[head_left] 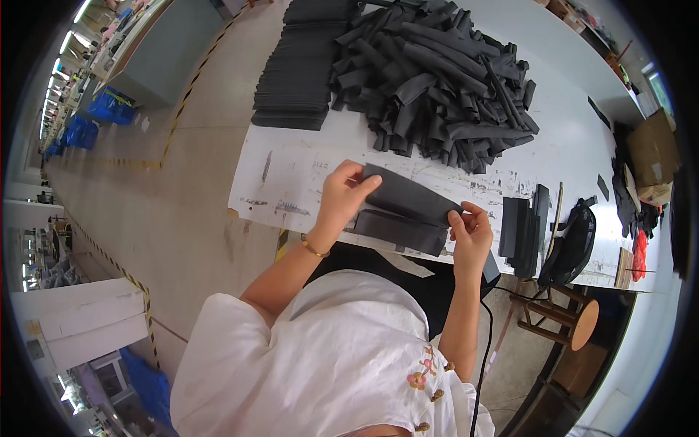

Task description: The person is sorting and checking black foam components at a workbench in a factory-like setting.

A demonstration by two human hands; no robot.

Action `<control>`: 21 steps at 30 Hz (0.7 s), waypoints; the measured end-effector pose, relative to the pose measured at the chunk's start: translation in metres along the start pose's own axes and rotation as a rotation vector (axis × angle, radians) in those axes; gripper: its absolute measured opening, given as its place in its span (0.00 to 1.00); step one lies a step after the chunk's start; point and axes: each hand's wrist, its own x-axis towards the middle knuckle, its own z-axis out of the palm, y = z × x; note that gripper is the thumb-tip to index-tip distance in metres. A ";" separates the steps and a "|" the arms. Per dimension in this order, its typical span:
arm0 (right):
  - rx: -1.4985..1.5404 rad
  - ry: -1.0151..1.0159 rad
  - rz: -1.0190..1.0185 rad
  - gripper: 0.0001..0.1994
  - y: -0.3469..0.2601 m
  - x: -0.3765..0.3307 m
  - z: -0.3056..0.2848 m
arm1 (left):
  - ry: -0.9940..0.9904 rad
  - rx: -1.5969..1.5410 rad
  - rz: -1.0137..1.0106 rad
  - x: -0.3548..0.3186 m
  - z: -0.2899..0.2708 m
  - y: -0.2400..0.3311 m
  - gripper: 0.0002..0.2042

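A black fabric strip [411, 194] stretches between my two hands above the near edge of the white table. My left hand [345, 195] pinches its left end between thumb and fingers. At its right end, my right hand [472, 229] grips the corner the same way. Just below the held strip lies another dark strip [400, 231] at the table's edge, partly covered by the first. Beyond my hands spreads a loose heap of black strips [437, 80]. To the left of that heap stands a neat row of stacked black strips [295, 73].
On the right of the white table [291, 164] lie a small stack of dark strips [518, 237], a thin stick [557, 211] and a black bag-like item [571, 240]. A wooden stool [582, 325] stands below. Cardboard boxes [653, 153] sit at the far right.
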 end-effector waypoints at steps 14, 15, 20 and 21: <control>-0.418 0.173 -0.134 0.16 0.040 0.012 -0.002 | 0.139 0.381 0.122 0.006 0.017 -0.027 0.13; -0.456 0.206 -0.167 0.16 0.041 0.010 -0.009 | 0.156 0.316 0.178 0.012 0.016 -0.020 0.12; -1.080 0.300 -0.509 0.17 0.063 0.002 -0.062 | 0.133 0.177 0.404 0.086 0.021 0.020 0.08; -1.187 0.245 -0.461 0.17 0.073 -0.002 -0.069 | 0.135 0.159 0.488 0.109 0.030 0.027 0.08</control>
